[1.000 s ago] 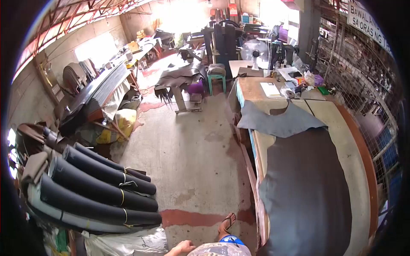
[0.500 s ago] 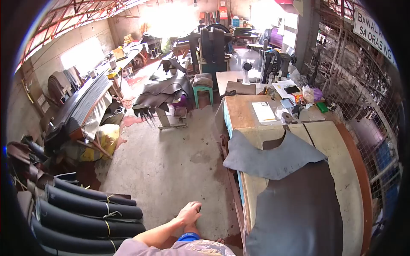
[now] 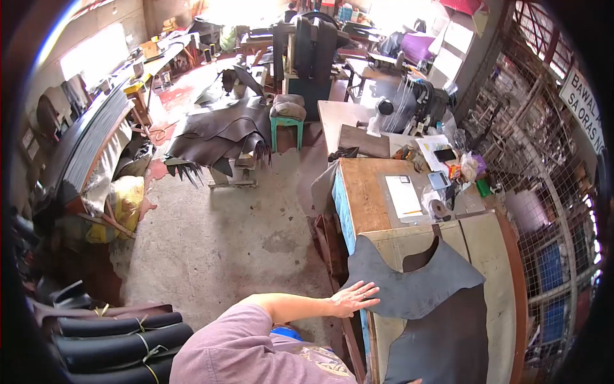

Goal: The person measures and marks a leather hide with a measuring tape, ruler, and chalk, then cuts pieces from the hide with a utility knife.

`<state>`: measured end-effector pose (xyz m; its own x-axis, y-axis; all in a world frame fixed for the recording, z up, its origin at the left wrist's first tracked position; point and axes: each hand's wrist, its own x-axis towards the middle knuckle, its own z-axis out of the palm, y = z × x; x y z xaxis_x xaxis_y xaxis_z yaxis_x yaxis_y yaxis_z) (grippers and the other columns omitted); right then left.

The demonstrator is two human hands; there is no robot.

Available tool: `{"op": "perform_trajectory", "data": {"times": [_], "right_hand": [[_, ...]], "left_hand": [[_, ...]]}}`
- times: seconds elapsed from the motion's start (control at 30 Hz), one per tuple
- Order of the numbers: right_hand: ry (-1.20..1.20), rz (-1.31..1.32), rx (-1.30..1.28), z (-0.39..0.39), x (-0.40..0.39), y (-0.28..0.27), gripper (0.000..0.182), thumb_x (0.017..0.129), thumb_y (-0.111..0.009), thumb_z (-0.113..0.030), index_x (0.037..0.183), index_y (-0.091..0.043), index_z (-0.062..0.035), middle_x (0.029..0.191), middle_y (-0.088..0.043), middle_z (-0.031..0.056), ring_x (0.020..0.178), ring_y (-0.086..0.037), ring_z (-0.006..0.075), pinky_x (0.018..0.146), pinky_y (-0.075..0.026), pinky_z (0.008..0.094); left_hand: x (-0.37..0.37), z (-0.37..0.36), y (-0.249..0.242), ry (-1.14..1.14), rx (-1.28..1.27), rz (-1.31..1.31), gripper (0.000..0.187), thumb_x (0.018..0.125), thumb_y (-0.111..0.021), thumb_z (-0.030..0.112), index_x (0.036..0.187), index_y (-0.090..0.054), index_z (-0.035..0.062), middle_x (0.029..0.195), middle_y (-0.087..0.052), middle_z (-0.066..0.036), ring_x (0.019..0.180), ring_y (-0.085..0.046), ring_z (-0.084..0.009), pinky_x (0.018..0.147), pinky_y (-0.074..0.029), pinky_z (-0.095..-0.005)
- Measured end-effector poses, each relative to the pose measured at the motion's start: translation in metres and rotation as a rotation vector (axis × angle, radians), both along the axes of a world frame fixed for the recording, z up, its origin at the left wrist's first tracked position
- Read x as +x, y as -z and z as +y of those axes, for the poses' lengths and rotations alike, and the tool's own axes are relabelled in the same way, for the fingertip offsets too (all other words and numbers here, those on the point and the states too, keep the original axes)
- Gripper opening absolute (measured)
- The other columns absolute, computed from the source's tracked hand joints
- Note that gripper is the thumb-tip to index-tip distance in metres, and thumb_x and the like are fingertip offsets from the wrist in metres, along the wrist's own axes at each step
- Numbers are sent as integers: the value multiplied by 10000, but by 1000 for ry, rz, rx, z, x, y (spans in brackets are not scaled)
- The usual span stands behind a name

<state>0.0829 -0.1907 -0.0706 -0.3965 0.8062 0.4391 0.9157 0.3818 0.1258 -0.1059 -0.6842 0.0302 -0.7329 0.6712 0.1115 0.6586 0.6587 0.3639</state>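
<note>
L hand [image 3: 355, 299], fingers spread, by grey leather [image 3: 419, 285], ctr-right of frame, contact unclear, leather draped on tbl [image 3: 497, 253] prob. for support; R hand [image 3: 416, 381], bottom edge, mostly hidden, grip unclear to me.

Green stool [image 3: 288, 120] on worn concrete floor [image 3: 211, 224]; darker stain in front of stool, reddish patches left of it. Bright window [image 3: 94, 54] in bare wall [image 3: 131, 22], well left of stool. White glare beyond stool. Grey pillar [image 3: 484, 61] right of stool; farther right of stool, wire-mesh partition [image 3: 555, 192] with lettered white sign [image 3: 583, 109]. Long desk [image 3: 364, 198] right of stool and nearer camera, brown wood top at end nearest stool.
</note>
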Motion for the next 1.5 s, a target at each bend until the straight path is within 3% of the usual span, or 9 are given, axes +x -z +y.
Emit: {"op": "perform_trajectory", "data": {"times": [0.13,0.3,0.57,0.6,0.7,0.73,1.03,1.27,1.5], "right_hand": [[-81,-251,-384,-63,-73,-54,781,1009,-440,-616,1563,-376,-69,1589,-376,245,1428,-388,471,1140,-363,587],[-567,-33,-312,-121,-142,-59,688,1004,-508,-516,1513,-444,-58,1542,-423,266,1420,-386,460,1144,-337,600],[-355,22,-437,-162,-156,-69,735,1031,-422,-508,1584,-304,-40,1652,-238,262,1540,-192,434,1229,-162,589],[-364,28,-461,-163,-154,-74,733,1032,-421,-503,1586,-301,-38,1656,-231,257,1543,-181,431,1232,-155,588],[-389,82,-489,-163,-153,-77,729,1031,-423,-508,1584,-314,-46,1658,-230,251,1546,-175,426,1236,-153,579],[-387,80,-486,-161,-152,-74,725,1027,-430,-515,1581,-329,-58,1659,-235,243,1547,-176,421,1238,-155,573],[-127,91,-550,-193,-164,-81,668,1046,-394,-471,1589,-326,-87,1671,-255,167,1548,-196,384,1244,-166,564],[71,109,-520,-228,-179,-73,615,1070,-329,-424,1607,-297,-124,1683,-245,125,1555,-183,369,1245,-167,566],[168,156,-460,-248,-185,-68,579,1075,-353,-366,1605,-311,-136,1680,-261,114,1551,-202,371,1238,-179,572]], "left_hand": [[-10,-3,22,-7,-65,158,1005,786,-777,184,1616,-211,153,1695,-132,-182,1572,-124,-364,1247,-210,-539],[-22,-4,6,25,-88,245,699,858,-630,153,1527,-431,174,1602,-372,-162,1477,-354,-347,1169,-356,-522],[-46,-12,-29,139,-66,-62,451,871,-618,136,1317,-632,72,1500,-541,-111,1462,-422,-306,1086,-467,-477],[-54,-10,-42,163,47,58,288,903,-600,137,1168,-667,48,1247,-692,-167,1245,-625,-322,932,-555,-477],[-95,6,-108,122,-331,-351,164,930,-583,169,1018,-656,51,948,-723,-192,948,-712,-364,777,-569,-508],[-112,4,-113,143,-143,-255,132,935,-576,191,910,-632,74,730,-669,-177,708,-681,-404,635,-543,-518],[-403,29,-315,-114,-14,480,296,1013,-505,273,1177,-672,93,989,-711,-248,955,-680,-441,833,-532,-543],[-621,39,-339,-134,49,614,303,992,-531,278,1215,-670,126,1096,-717,-238,1040,-679,-465,903,-541,-558],[-697,90,-303,-81,-315,400,330,948,-551,228,1222,-648,72,1258,-662,-253,1177,-634,-458,968,-522,-555]]}}
